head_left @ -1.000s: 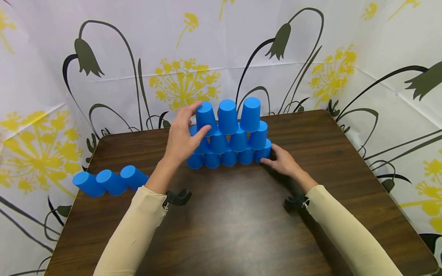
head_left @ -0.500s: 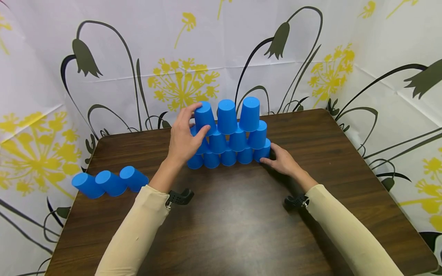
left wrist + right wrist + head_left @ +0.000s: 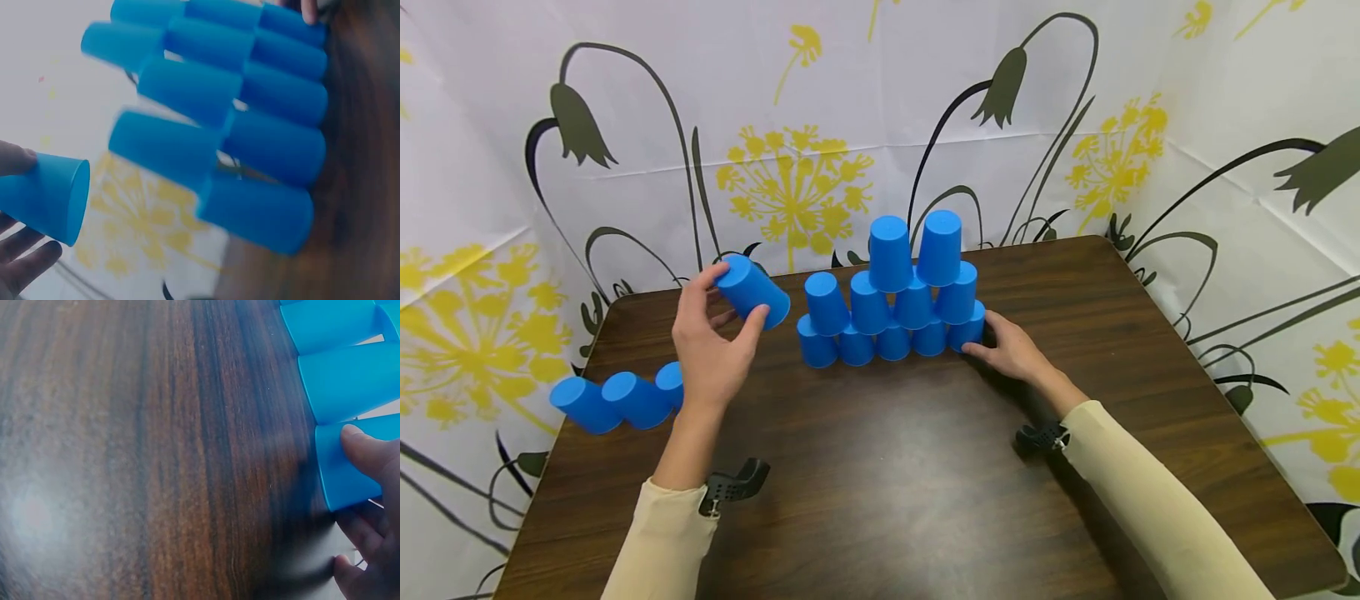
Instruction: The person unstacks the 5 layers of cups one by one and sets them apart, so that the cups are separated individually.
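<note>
A blue plastic cup [image 3: 752,292], bottom up and tilted, is in my left hand [image 3: 709,354], pinched between thumb and fingers. It is in the air left of the stack, and its rim points right in the head view. The stack is made of upside-down blue cups: a bottom row of several [image 3: 893,342], a middle row of several [image 3: 870,304], and two cups [image 3: 890,254] on top at the right. My right hand [image 3: 1017,350] grips the rightmost bottom cup [image 3: 347,469], thumb on its front and fingers around its outer side.
Three more upside-down blue cups [image 3: 636,400] stand in a row on the table's left side, the third partly hidden by my left hand. The brown wooden table [image 3: 925,467] ends at a white flower-patterned curtain [image 3: 880,100]. Each wrist wears a black band [image 3: 737,483].
My left hand has lifted the left cup off the top row and carried it left, tilting it. That row now shows two cups. The right hand stays at the bottom cup.
</note>
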{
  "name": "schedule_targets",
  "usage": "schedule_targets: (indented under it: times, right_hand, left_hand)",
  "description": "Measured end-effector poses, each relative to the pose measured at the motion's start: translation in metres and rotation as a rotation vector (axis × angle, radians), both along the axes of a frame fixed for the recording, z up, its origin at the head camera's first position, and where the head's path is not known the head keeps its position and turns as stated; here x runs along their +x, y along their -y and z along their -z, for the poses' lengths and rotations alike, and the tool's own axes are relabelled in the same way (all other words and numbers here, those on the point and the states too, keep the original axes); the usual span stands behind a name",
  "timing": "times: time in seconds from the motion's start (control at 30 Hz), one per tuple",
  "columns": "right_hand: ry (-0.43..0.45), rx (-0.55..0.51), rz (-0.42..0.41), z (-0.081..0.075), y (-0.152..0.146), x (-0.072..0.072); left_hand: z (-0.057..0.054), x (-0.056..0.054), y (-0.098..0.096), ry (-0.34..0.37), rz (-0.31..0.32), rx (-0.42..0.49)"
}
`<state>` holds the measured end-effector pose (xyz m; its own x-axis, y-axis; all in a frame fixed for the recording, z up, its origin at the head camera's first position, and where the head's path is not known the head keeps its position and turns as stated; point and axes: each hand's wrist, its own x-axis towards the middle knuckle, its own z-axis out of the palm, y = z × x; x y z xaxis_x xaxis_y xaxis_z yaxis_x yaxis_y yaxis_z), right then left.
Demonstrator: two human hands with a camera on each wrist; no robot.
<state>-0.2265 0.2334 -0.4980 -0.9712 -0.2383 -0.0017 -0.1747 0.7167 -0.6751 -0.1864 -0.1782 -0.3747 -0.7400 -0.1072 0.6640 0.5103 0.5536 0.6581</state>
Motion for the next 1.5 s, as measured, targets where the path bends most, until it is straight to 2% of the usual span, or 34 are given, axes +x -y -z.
schedule_targets:
  times: [0.07,0.17,0.37,0.53,0.67,0.8,1.5]
  right_hand:
    - [-0.003,-0.004,0.000,0.000,0.000,0.000]
    - [-0.004,-0.012,-0.001,-0.001,0.000,0.001]
    - [0.001,-0.011,0.002,-0.001,-0.001,0.002]
    - [-0.006,-0.015,0.002,0.001,-0.001,0.001]
    - [0.000,-0.015,0.006,0.001,-0.001,0.002]
    - [0.004,-0.012,0.002,0.001,-0.001,0.002]
    - [-0.007,-0.019,0.001,0.002,-0.001,0.000]
  left_hand:
    - [0.011,0.006,0.013,0.044,-0.057,-0.015]
    - [0.034,0.013,0.029,0.100,-0.113,-0.054]
    - [0.079,0.024,0.048,0.219,-0.163,-0.127]
    - [0.099,0.029,0.051,0.320,-0.197,-0.172]
    - [0.107,0.031,0.053,0.362,-0.215,-0.179]
    - [0.111,0.033,0.055,0.368,-0.224,-0.190]
    - [0.113,0.035,0.054,0.399,-0.229,-0.208]
